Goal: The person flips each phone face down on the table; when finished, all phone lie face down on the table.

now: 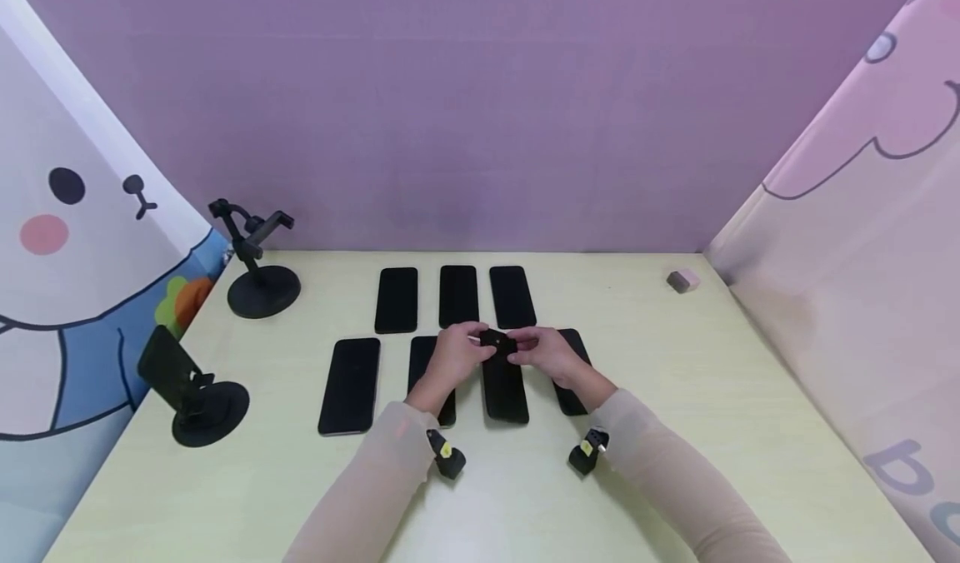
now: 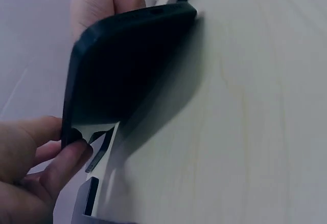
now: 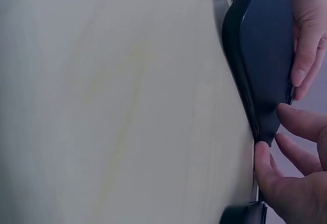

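The thin black rectangular phone [image 1: 504, 380] could be let slip and dropped onto the black slabs beside it, since it is pinched only at its far end, by fingertips on its thin edges. The left hand [image 1: 452, 353] is curled on one corner [image 2: 71, 137], thumb and fingertips pressed to the edge; the right hand [image 1: 546, 353] is closed on the opposite edge [image 3: 271, 132]. The phone is tilted up at that end, its near end on the pale wooden table [image 1: 675, 396], between other black phones [image 1: 351, 384].
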### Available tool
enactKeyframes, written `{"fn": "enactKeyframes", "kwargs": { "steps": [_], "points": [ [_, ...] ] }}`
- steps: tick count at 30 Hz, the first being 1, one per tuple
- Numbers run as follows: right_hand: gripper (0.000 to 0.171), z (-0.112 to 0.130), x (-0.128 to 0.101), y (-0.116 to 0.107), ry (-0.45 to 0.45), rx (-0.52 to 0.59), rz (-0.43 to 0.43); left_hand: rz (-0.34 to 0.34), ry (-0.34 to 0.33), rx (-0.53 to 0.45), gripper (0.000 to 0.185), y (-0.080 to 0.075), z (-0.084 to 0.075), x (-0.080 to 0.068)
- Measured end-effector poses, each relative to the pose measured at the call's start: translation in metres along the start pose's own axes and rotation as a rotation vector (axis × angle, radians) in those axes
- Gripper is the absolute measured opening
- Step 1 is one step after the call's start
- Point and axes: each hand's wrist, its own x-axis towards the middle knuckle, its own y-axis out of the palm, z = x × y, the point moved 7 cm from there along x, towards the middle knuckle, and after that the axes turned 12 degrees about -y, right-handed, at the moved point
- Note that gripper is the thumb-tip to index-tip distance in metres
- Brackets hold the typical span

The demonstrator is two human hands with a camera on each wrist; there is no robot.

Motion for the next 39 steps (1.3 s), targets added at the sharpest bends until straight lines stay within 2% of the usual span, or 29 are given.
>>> {"fn": "enactKeyframes", "kwargs": {
  "steps": [8,19,26,34,39],
  "points": [
    [0.042,-0.002,0.001,0.001,0.022,-0.116,-0.025,-0.019,0.016,0.129,0.039,0.002,0.002,0.0],
    [0.041,0.001,0.003,0.002,0.028,-0.272,-0.017,-0.065,0.07,0.196,0.037,0.006,0.002,0.0],
    [0.041,0.0,0.005,0.002,0.038,-0.296,-0.013,-0.066,0.051,0.199,0.035,0.007,0.003,0.001],
    [0.042,0.0,0.006,0.003,0.045,-0.287,0.001,-0.072,0.073,0.286,0.031,0.01,0.005,0.004],
    [0.042,0.007,0.006,0.004,0.025,-0.336,0.005,-0.062,0.049,0.315,0.034,0.009,0.006,0.002]
  ]
}}
